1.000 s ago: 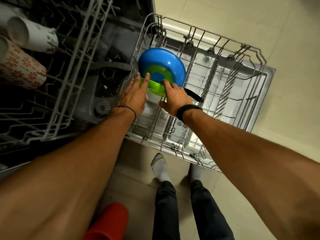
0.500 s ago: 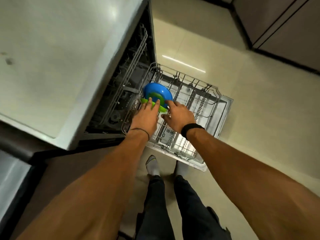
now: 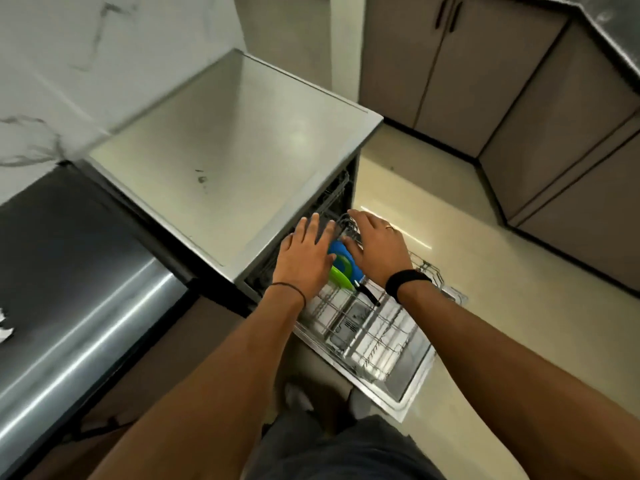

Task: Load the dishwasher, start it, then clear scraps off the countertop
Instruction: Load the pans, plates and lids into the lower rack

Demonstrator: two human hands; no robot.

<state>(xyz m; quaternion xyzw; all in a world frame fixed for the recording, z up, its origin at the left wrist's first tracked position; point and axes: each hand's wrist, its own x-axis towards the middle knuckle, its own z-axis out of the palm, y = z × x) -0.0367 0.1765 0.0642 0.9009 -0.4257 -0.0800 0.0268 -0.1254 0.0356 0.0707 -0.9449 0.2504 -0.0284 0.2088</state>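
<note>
Dishwasher (image 3: 225, 161) open, with the lower rack (image 3: 363, 327) drawn out over the lowered door (image 3: 414, 379). I take the rack as my reference point.

Load: blue bowl (image 3: 338, 253) on edge at the rack's inner end, nearest the tub. Green dish (image 3: 341, 278) sits just in front of it. A black-handled utensil (image 3: 367, 294) lies beside the green dish, toward the rack's middle.

Left hand (image 3: 304, 259): palm down over the rack's inner left corner, fingers straight and spread, holding nothing. Its thumb side overlaps the blue bowl's left rim, and I cannot tell whether it makes contact. Thin dark band on the wrist.

Right hand (image 3: 377, 245): palm down over the rack's inner right side, fingers straight and splayed, gripping nothing. Fingertips reach above the rack's rear wires. Black strap on the wrist.

Both forearms run up from the bottom edge and converge on the rack.

Hard to read:
- Most of the blue bowl is covered by the two hands.
- The tub beyond the rack is dark, with only a few wires showing.
- The right wrist hides part of the rack's right side.
- Feet below the rack are blurred.
- A white scrap (image 3: 5, 329) on the dark countertop (image 3: 69, 271), well left of the rack, is cut off by the frame edge.
</note>
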